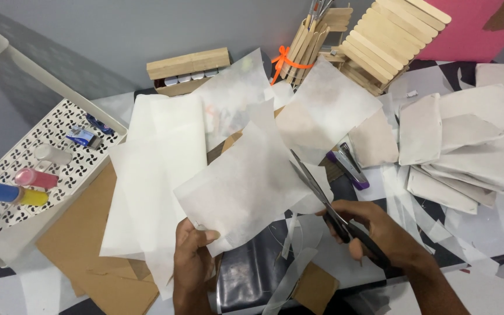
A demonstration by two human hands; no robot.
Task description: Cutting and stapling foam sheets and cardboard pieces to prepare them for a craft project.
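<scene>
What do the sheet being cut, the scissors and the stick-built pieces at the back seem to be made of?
Sheet in the left hand: thin, matte, translucent paper, perhaps tracing or wax paper; shapes show through.
Scissors in the right hand: grey metal blades, black handles, likely plastic.
Stick structure: pale, unfinished flat wooden craft sticks.
</scene>
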